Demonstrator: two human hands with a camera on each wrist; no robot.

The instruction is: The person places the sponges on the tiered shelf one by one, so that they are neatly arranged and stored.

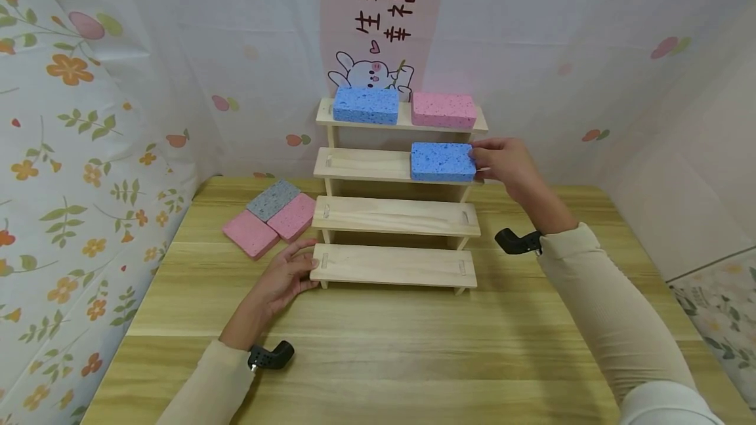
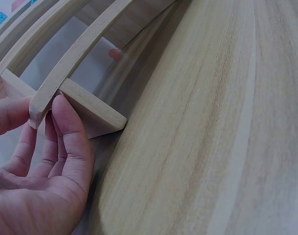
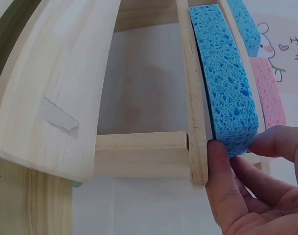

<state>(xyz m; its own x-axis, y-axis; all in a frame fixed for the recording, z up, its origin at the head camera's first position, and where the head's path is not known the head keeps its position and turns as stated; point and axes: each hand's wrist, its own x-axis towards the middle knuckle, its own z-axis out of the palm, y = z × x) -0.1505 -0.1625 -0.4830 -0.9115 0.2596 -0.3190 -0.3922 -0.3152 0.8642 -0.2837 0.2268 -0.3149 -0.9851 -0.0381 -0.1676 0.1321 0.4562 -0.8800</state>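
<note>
A stepped wooden rack (image 1: 394, 264) with several tiers stands on the table. My left hand (image 1: 287, 275) pinches the left end of its lowest tier; in the left wrist view, thumb and fingers (image 2: 73, 132) lie on either side of that board. On the second tier from the top, at the right, lies a blue sponge (image 1: 443, 161). My right hand (image 1: 504, 161) holds this sponge by its right end, thumb and fingertips around it in the right wrist view. Another blue sponge (image 1: 366, 105) and a pink sponge (image 1: 444, 110) lie side by side on the top tier.
Left of the rack, a grey sponge (image 1: 273, 200) and two pink sponges, one nearer (image 1: 251, 233) and one beside the rack (image 1: 292, 216), lie together on the wooden table (image 1: 378, 359). A patterned cloth (image 1: 248, 51) hangs behind and at the left.
</note>
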